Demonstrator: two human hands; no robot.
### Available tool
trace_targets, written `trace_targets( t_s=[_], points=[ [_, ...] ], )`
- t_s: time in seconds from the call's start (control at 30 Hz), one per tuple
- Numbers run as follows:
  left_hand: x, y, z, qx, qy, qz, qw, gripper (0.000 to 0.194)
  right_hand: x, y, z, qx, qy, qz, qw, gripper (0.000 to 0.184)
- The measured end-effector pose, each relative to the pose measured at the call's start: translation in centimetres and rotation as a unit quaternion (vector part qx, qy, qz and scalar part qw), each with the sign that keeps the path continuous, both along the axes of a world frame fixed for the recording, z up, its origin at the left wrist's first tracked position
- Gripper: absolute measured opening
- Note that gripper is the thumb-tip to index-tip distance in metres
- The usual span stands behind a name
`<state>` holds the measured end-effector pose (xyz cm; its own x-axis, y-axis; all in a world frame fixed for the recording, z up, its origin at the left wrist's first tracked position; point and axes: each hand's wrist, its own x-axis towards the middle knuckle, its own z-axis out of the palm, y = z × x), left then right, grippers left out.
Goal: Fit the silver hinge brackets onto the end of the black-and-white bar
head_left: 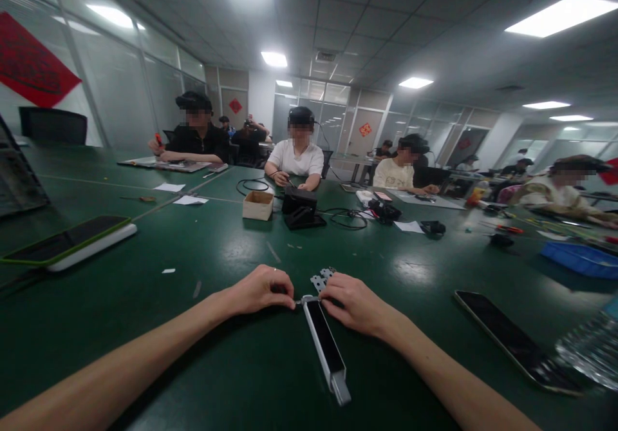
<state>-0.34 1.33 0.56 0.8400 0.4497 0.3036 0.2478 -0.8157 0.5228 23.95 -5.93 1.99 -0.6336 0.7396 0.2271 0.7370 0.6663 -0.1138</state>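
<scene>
A slim white device [326, 341] with a long black screen lies on the green table before me, its far end between my hands. My left hand [263, 289] is pinched, thumb and index fingertips meeting at a tiny pale piece beside that far end. I cannot make out what the piece is. On the other side, my right hand [355, 302] has its fingers closed together at the device's far right corner. Whatever it grips there is hidden. Just beyond its fingers lies a small grey metal plate with holes [318, 283], partly covered by the hand.
A smartphone [512, 341] and a clear plastic bottle [591, 347] are at the right, a blue tray [579, 258] behind them. A green-edged tablet [72, 238] lies left. Ahead stand a small box [257, 205] and a black stand [300, 209]. Several people sit around the table.
</scene>
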Motion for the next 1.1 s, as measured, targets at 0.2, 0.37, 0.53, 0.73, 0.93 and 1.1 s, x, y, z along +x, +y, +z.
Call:
trace_targets(
  t_s=[0.2,0.37,0.53,0.73,0.93,1.1],
  points=[
    [0.0,0.0,-0.1,-0.014,0.021,0.005,1.0,0.014,0.3,0.2,-0.3,0.009,0.021,-0.002,1.0,0.013],
    [0.2,-0.4,0.3,-0.038,0.031,0.033,0.998,0.013,0.3,0.3,-0.5,0.005,0.03,-0.007,1.0,0.011],
    [0.2,-0.5,0.6,-0.055,0.038,0.044,0.997,0.017,0.2,0.2,-0.4,0.009,0.029,-0.002,1.0,0.012],
    [0.3,-0.7,0.9,-0.064,0.044,0.062,0.995,0.02,0.9,0.1,0.7,0.039,0.024,-0.026,0.999,0.014],
    [0.3,-0.7,0.8,-0.06,0.046,0.056,0.996,0.02,2.1,0.7,0.9,0.071,0.019,-0.109,0.991,0.019],
    [0.4,-0.7,0.7,-0.05,0.046,0.055,0.996,0.019,1.6,1.0,0.0,0.036,0.0,-0.141,0.989,0.031]
  ],
)
